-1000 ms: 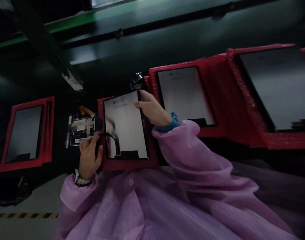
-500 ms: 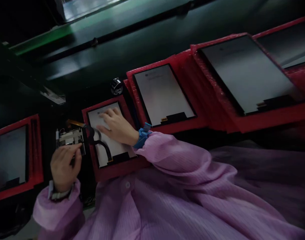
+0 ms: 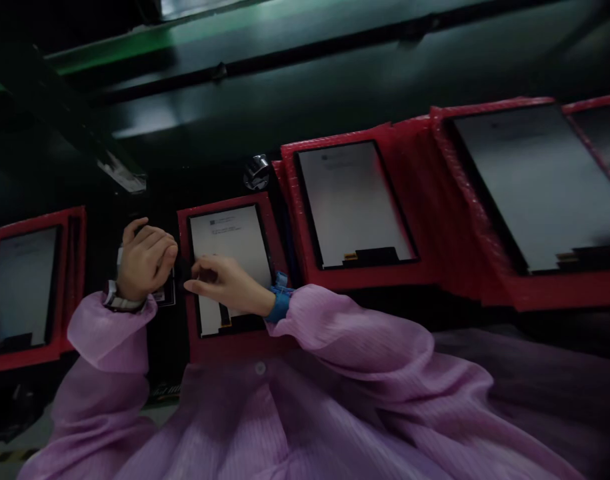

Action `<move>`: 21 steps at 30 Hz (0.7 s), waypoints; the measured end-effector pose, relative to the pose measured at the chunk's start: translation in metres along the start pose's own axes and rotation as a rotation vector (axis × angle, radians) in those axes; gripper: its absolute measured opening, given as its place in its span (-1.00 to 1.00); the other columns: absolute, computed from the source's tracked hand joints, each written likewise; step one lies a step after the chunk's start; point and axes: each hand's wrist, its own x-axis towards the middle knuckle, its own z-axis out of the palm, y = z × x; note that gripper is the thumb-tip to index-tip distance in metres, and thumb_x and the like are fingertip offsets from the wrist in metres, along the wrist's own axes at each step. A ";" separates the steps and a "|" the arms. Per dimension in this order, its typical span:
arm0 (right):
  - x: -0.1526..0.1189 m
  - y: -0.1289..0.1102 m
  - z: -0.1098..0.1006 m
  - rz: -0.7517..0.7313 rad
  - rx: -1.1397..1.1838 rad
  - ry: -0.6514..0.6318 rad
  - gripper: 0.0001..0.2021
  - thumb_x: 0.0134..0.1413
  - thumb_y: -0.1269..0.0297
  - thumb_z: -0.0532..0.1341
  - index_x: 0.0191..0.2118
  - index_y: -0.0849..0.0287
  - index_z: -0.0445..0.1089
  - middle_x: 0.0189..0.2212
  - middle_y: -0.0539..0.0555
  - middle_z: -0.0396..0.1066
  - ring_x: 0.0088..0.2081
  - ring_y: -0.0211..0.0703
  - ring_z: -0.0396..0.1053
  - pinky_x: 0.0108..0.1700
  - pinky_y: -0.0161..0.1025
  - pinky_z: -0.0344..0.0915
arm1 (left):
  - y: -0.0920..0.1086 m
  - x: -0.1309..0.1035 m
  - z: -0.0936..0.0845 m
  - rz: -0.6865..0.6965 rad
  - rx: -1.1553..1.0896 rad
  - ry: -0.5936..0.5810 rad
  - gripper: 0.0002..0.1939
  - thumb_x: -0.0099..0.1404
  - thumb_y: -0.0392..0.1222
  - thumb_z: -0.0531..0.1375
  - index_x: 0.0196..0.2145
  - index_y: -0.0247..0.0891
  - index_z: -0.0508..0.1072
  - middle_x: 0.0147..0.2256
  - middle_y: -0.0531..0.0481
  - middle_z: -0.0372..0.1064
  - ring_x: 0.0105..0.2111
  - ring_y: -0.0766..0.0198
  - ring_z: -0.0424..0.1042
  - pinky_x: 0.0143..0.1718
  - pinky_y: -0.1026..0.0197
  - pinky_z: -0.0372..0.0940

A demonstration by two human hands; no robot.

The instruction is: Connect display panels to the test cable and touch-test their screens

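Note:
A display panel (image 3: 245,247) lies face up on a red padded sheet (image 3: 277,257) in front of me. Over its left edge is my right hand (image 3: 227,283), a blue band at the wrist, thumb and fingers curled together. A black ribbon cable (image 3: 225,316) runs from the panel's lower edge up beneath this hand; whether the fingertips grip it is hidden. To the left, my left hand (image 3: 147,261) hovers over a circuit board (image 3: 169,290), covering most of it. Its fingers are bent and the thumb is pressed against them; anything inside is hidden.
More panels on red padding stand in a row: one panel (image 3: 22,290) at the left, another panel (image 3: 355,207) to the right, and a larger-looking panel (image 3: 529,187) farther right. A shiny metal round object (image 3: 257,173) sits behind. A dark green ledge (image 3: 309,80) crosses the back.
My left hand has risen over the circuit board. My right hand has come down the panel, its spread fingers now curled near the left edge. The cable's orange end is no longer visible.

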 end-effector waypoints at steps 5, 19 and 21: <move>-0.004 -0.004 -0.005 0.052 -0.064 -0.043 -0.78 0.26 0.15 0.14 -0.12 0.18 0.36 -0.32 0.02 0.37 -0.40 -0.31 0.22 -0.35 -0.30 0.18 | 0.001 -0.004 -0.001 -0.018 -0.026 0.012 -0.75 0.41 -0.17 0.00 -0.42 -0.18 0.34 -0.45 0.04 0.43 -0.37 0.19 0.40 0.11 -0.08 0.19; -0.101 -0.009 0.014 -0.005 -0.724 0.035 -0.96 0.27 0.38 0.18 -0.18 0.19 0.34 -0.16 0.14 0.35 -0.12 -0.05 0.27 -0.07 -0.09 0.36 | 0.005 -0.007 0.011 -0.152 -0.120 0.025 -0.67 0.46 -0.01 -0.04 -0.38 -0.12 0.37 -0.38 0.08 0.44 -0.27 0.21 0.41 0.21 -0.09 0.11; -0.104 -0.009 0.020 -0.018 -0.766 0.032 -0.94 0.26 0.38 0.20 -0.17 0.20 0.37 -0.14 0.15 0.35 -0.11 -0.04 0.27 -0.06 -0.08 0.36 | 0.005 -0.008 0.012 -0.131 -0.123 0.047 -0.70 0.47 -0.03 -0.03 -0.29 -0.13 0.43 -0.33 0.07 0.47 -0.22 0.21 0.40 0.23 -0.10 0.09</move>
